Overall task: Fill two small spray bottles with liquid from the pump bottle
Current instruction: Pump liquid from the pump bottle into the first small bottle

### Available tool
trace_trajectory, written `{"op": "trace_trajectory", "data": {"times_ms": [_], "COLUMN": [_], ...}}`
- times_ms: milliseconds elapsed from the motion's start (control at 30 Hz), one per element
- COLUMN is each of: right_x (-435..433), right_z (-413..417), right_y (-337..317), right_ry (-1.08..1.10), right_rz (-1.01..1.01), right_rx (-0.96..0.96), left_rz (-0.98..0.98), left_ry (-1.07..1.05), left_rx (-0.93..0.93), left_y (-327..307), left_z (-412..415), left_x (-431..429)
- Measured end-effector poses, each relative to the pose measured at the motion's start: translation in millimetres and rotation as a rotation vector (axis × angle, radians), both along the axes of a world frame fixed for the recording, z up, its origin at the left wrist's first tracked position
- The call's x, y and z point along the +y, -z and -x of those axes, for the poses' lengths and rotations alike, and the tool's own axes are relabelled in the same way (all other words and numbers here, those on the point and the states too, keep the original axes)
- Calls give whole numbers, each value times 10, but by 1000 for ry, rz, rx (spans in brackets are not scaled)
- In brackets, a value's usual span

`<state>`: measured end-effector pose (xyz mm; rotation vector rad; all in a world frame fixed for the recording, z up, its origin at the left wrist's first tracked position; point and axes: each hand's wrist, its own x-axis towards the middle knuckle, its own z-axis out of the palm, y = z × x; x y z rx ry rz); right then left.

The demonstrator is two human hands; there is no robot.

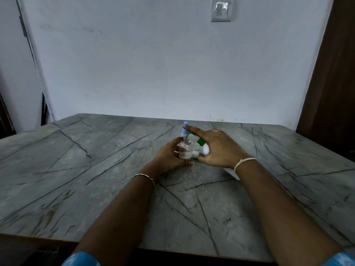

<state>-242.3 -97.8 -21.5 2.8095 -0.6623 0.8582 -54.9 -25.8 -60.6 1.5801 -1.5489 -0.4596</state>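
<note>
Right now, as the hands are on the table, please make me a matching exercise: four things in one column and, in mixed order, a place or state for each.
Column A
1. left hand
2. right hand
3. green cap
4. light switch

Column B
a. high on the wall
b. forefinger on the blue pump head
c. grips the pump bottle
d. just right of the pump bottle

Pairs: 1-c, 2-b, 3-d, 4-a
</note>
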Motion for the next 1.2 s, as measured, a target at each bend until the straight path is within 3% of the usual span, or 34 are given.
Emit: {"op": "trace_trajectory", "data": {"times_ms": [233, 533, 833, 1200], "right_x": [99, 57, 37, 30], "right_z": [62, -29, -108, -38], "right_y": [-67, 16, 28, 53], "right_ry": [-98, -2, -41, -29], "right_rz": [-189, -121, -145, -107], "right_rx": [36, 24, -73, -34], "left_rz": [12, 0, -25, -18], "left_ry": [11, 11, -9, 7], "left_rx": [43, 75, 43, 91], "left_y": [-23, -13, -41, -32], "left_z": [23, 36, 49, 45], "left_x": [24, 30, 40, 50]}}
